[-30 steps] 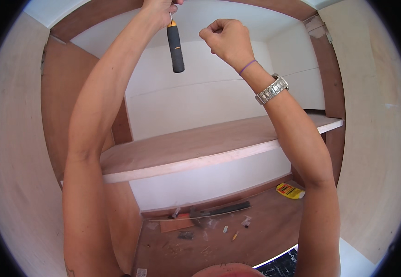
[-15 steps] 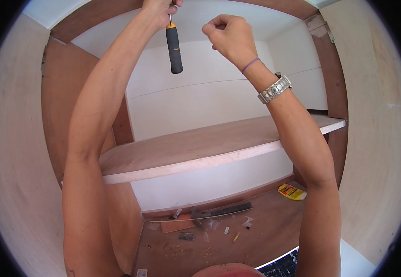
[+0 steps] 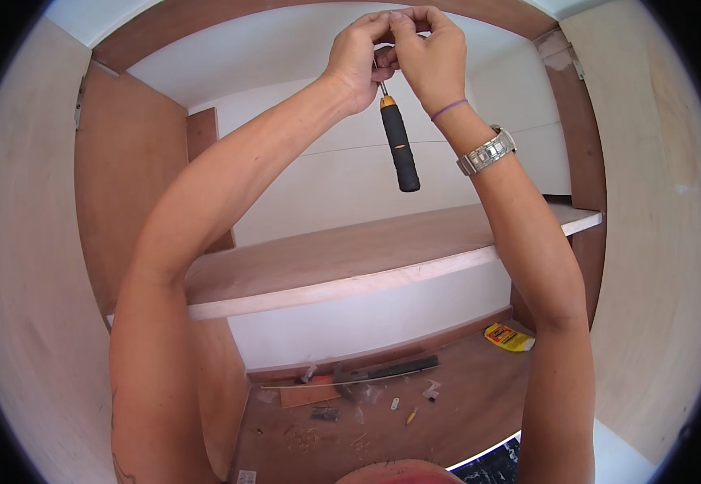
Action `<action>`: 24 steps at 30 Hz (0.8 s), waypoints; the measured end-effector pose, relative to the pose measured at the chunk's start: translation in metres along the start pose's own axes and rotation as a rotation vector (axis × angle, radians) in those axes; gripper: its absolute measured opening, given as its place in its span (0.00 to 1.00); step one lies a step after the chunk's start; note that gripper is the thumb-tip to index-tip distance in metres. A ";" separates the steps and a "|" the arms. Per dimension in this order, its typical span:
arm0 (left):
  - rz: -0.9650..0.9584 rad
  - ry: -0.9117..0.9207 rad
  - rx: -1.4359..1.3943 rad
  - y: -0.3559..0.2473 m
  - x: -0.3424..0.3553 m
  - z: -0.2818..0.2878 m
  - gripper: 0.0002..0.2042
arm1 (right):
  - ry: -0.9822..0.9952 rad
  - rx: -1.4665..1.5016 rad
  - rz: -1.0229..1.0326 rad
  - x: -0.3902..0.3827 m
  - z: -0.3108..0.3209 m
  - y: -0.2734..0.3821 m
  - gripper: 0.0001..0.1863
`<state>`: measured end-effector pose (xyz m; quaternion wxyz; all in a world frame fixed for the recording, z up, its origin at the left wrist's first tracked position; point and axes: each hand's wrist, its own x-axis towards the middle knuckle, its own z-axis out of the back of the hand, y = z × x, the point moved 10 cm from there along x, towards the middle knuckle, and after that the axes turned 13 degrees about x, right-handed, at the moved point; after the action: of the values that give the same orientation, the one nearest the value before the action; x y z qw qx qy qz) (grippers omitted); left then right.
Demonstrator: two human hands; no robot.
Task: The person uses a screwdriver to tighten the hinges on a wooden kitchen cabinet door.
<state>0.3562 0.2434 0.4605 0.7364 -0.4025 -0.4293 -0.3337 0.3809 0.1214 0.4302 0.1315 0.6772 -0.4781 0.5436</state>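
Observation:
My left hand [image 3: 357, 60] is raised high in front of the upper compartment, its lower fingers curled round the thin metal shaft of a screwdriver [image 3: 399, 145]. The screwdriver's black handle with a yellow collar hangs down below the hand; its tip is hidden. Right beside it, my right hand [image 3: 433, 60] is closed in a pinch, thumb and fingertips meeting the left fingertips. Whatever lies between the fingertips is too small or covered to make out.
A brown shelf [image 3: 350, 250] with a pale front edge crosses below my hands. On the lower board lie a hammer [image 3: 399, 369], a yellow packet [image 3: 509, 337], wood shavings and plastic scraps. Open pale doors [image 3: 648, 202] stand at both sides.
My left hand has moved right and slightly down with the screwdriver, coming together with my right hand. My right hand has shifted slightly up and right, its fingers now touching the left's.

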 end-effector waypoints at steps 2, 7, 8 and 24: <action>-0.014 0.011 -0.010 -0.004 -0.001 -0.004 0.12 | 0.038 0.264 -0.232 0.000 0.000 -0.025 0.14; -0.081 0.008 0.043 -0.006 0.009 0.012 0.07 | 0.104 0.364 -0.491 -0.003 0.000 -0.040 0.17; -0.077 0.006 0.083 -0.004 0.014 0.016 0.07 | 0.127 0.389 -0.564 -0.009 -0.004 -0.042 0.19; 0.007 -0.403 -0.225 -0.004 0.030 0.079 0.13 | 0.643 -0.185 -0.746 -0.101 -0.024 -0.024 0.20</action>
<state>0.3365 0.3069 0.5132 0.5874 -0.5421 -0.5263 -0.2900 0.3897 0.2013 0.3606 0.5173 0.5858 -0.1848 0.5959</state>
